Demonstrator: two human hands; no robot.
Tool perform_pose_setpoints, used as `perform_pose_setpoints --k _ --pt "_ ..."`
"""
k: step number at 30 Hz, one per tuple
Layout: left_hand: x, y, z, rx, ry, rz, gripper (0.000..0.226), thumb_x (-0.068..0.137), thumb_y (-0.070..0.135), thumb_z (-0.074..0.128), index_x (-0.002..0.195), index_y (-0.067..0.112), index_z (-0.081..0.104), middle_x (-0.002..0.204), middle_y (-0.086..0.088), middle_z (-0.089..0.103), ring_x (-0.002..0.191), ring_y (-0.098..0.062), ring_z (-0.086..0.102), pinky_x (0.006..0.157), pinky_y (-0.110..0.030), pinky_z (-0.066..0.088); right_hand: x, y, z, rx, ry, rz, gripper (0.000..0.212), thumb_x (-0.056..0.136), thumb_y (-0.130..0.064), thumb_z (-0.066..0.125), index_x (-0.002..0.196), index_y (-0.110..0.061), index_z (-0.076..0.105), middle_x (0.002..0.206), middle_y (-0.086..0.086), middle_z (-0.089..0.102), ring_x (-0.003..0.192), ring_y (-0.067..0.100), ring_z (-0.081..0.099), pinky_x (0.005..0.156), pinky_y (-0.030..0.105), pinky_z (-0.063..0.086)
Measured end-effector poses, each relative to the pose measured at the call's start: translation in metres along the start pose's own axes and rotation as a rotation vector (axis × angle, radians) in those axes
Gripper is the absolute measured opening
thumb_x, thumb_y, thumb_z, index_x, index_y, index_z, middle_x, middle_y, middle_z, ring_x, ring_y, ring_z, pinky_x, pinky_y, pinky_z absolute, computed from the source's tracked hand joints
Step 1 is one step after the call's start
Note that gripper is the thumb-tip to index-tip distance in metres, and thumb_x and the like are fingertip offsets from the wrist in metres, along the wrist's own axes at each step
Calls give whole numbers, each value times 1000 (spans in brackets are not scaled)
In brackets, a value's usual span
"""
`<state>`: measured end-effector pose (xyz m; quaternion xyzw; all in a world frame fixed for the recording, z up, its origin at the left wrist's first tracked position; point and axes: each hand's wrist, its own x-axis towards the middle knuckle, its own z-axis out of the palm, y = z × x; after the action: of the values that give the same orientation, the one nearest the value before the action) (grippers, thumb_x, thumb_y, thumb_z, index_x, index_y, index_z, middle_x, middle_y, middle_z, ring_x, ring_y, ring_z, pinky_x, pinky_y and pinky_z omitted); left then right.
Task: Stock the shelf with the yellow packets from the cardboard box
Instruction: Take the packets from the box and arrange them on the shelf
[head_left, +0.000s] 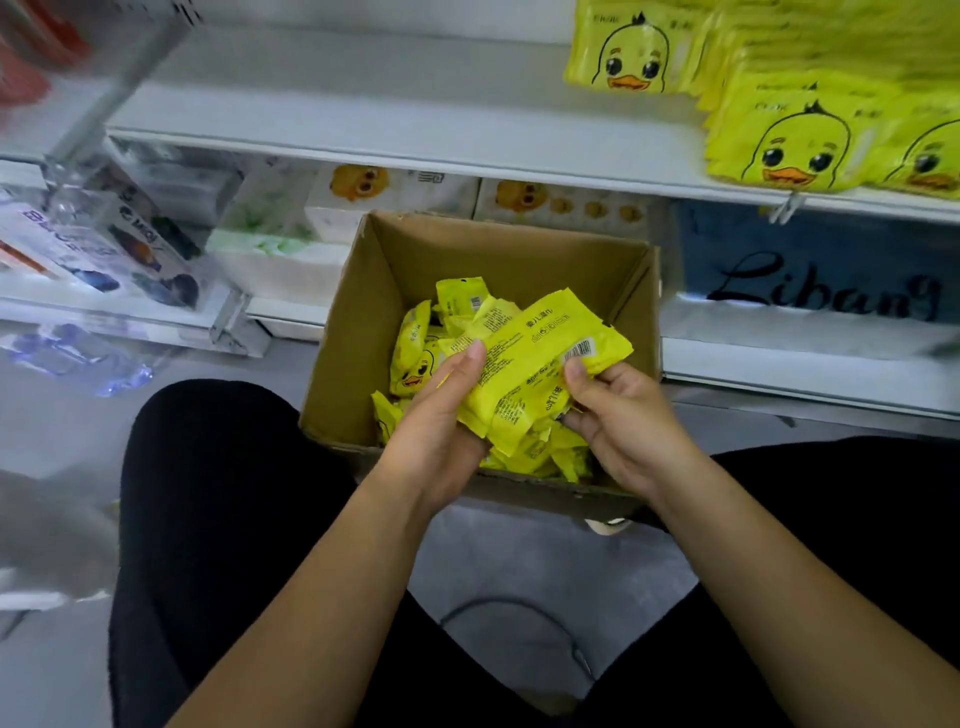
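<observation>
Holding a bundle (524, 374) of yellow packets just above the box (519, 249), the left hand (436, 421) curls under its left end with the thumb pressed on top. The right hand (628, 421) pinches the right end, thumb just beside a barcode. The bundle is glossy and crinkled, backs up, with black small print too fine to read. Loose packets (415, 358) lie in the box, one showing a duck face. The box stands open-topped on the floor between the person's knees, its far wall near the lower shelving. On the shelf (363, 104) above, stocked packets (800, 150) with the same duck face crowd the right end up to the front lip; the white board runs open to their left. Below right, a blue pack (831, 286) reads "Libang" in black script
</observation>
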<state>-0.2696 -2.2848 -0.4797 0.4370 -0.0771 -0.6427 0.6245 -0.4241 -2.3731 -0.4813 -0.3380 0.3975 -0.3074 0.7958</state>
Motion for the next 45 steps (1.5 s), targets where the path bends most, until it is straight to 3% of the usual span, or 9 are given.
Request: perform_pose_setpoints --k 6,10,13,18,24,28,32,35,45 --pt "-14 -1 19 65 211 104 50 86 21 76 130 1 66 122 -20 72 117 -36 68 101 -55 55 -13 -14 -18 -356 14 -142 41 73 -42 77 105 -17 73 110 4 76 113 24 68 102 43 53" --pt "-28 6 17 232 269 172 55 71 22 83 121 4 69 110 -15 77 102 -29 75 92 -48 60 -20 -26 -26 -313 -6 -97 69 70 -70 73 117 -19 70 121 7 72 119 26 64 104 44 49" --pt "-36 7 23 398 237 232 42 65 25 86 104 12 77 103 -11 79 96 -25 76 83 -38 61 -24 -37 -24 -262 -85 12 62 84 -56 56 123 -9 66 117 11 73 112 26 69 97 43 53" --pt "-49 9 27 521 227 296 53 62 36 90 109 14 78 108 -9 79 103 -27 75 86 -38 60 -31 -31 -6 -312 -20 -127 26 93 -33 65 106 -11 72 103 12 76 95 24 73 95 51 55" --pt "-53 19 25 510 267 305 45 85 52 72 99 11 80 109 -18 77 107 -36 73 96 -53 57 -34 -43 -3 -252 -12 -177 46 84 -49 66 115 -16 72 115 4 74 117 24 66 111 54 43" --pt "-45 24 26 648 314 370 88 77 80 68 100 -4 68 98 -12 69 87 -32 64 95 -70 51 -28 -44 -4 -226 53 -141 92 65 -82 68 133 -21 63 136 -2 64 133 19 53 117 56 33" --pt "-37 29 19 776 333 447 84 80 84 59 90 0 64 89 -6 59 82 -22 53 86 -63 54 -28 -47 -10 -370 134 -261 82 78 -78 55 123 -11 65 126 14 67 120 33 62 106 59 45" --pt "-37 32 17 938 332 531 86 84 77 52 90 -8 62 78 -7 58 74 -18 51 73 -40 48 -26 -53 -14 -525 216 -410 83 85 -72 43 105 8 56 110 37 57 103 54 55 89 68 48" --pt "-46 53 20 1107 348 542 64 94 61 55 81 -1 64 76 -3 52 71 -15 46 69 -32 36 -17 -54 -6 -489 246 -400 82 85 -69 44 102 11 54 110 37 56 103 54 54 93 67 46"
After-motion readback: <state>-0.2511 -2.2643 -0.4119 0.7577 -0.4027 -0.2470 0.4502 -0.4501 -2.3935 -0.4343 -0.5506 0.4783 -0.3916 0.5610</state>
